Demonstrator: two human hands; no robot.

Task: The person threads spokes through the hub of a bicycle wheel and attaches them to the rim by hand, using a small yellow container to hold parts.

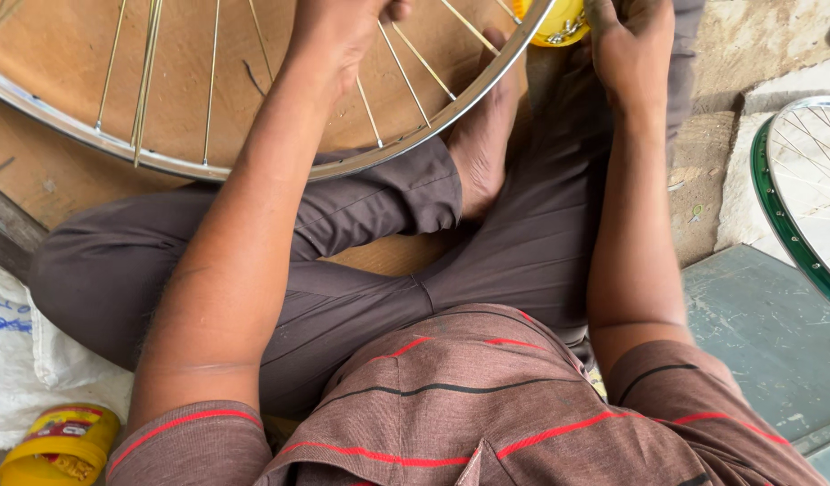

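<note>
Seated cross-legged, we reach our left hand [338, 31] among the bicycle wheel's [253, 166] spokes ahead (grip hidden); our right hand [631, 45] rests nearby, fingers unseen.

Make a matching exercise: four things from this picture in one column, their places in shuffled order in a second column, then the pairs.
Things:
1. silver wheel
2. green rim
3. yellow tin
4. white sack

Places:
A. bottom left corner
B. right edge, over the grey slab
C. across the top, over the knees
D. left edge, just above the tin

Pairs: 1-C, 2-B, 3-A, 4-D
</note>
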